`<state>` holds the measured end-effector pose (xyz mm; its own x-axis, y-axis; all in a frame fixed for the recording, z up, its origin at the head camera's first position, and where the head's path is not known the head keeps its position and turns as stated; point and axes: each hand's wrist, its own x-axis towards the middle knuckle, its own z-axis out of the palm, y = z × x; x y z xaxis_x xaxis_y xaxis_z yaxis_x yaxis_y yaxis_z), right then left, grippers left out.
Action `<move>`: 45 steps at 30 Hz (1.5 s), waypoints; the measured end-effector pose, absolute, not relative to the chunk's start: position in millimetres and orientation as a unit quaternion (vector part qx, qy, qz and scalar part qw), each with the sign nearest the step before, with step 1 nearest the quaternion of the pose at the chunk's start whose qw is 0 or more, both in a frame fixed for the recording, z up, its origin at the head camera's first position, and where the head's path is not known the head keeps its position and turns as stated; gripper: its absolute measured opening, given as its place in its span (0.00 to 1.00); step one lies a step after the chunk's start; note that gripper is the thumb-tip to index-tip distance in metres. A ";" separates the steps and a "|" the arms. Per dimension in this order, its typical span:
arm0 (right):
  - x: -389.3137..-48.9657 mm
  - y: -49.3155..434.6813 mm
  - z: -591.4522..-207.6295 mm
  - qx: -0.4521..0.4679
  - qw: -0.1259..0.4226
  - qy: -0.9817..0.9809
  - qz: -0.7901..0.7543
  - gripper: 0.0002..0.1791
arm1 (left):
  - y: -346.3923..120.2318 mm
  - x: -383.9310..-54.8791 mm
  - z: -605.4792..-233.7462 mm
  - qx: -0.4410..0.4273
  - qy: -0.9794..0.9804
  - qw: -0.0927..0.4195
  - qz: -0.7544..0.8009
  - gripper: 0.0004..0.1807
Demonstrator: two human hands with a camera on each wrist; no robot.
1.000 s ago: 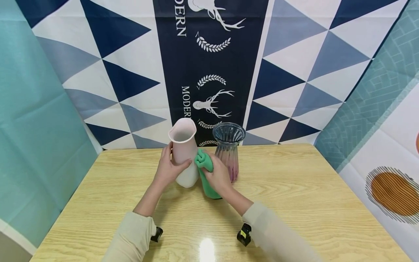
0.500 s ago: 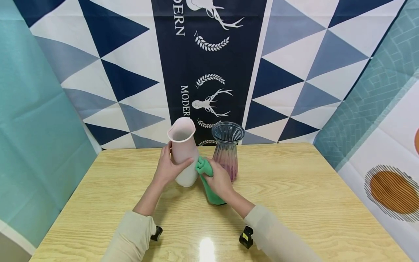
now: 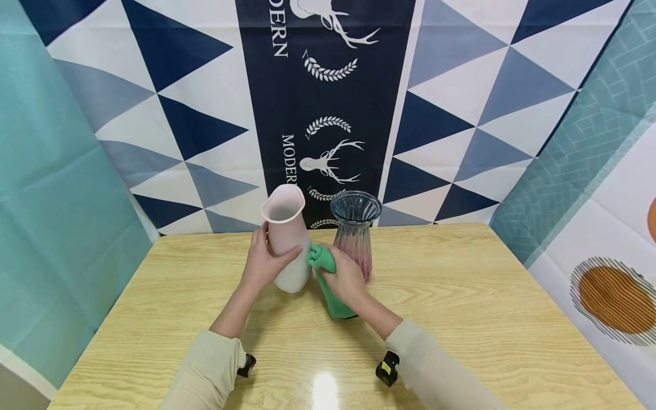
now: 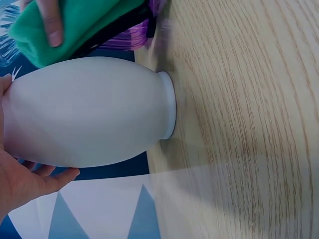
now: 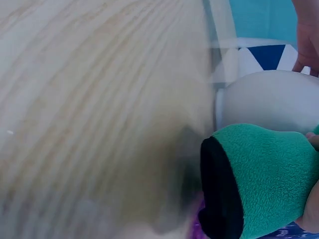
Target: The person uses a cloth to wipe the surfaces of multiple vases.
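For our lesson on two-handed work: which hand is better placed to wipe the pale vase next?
Probably the right hand: it grips the green cloth beside the pale vase. The left hand is occupied holding that vase between thumb and fingers.

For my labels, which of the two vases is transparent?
The ribbed vase, blue-rimmed with pink below, behind the right hand; the smooth vase the left hand grips is opaque.
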<state>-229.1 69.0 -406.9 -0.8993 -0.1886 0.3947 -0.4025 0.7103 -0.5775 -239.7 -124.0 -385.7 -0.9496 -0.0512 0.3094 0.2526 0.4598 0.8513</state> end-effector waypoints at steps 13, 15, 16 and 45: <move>-234.0 56.4 -378.9 0.161 0.238 -0.873 0.394 0.29 | -125.3 -239.8 -383.8 -0.065 -0.845 0.141 -0.511 0.52; -234.9 55.0 -376.4 0.160 0.243 -0.871 0.396 0.29 | -125.9 -239.4 -383.4 -0.068 -0.846 0.138 -0.510 0.52; -235.5 54.6 -375.4 0.160 0.244 -0.870 0.397 0.29 | -126.2 -239.2 -383.2 -0.069 -0.846 0.137 -0.510 0.52; -239.1 53.8 -387.9 0.167 0.225 -0.868 0.411 0.27 | -130.6 -241.9 -383.3 -0.096 -0.839 0.110 -0.524 0.50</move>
<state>-239.1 53.8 -387.9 -0.8432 -0.1055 0.5272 -0.4745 0.6068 -0.6376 -241.9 -130.6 -383.3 -0.9574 0.0456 0.2850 0.2762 0.4319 0.8586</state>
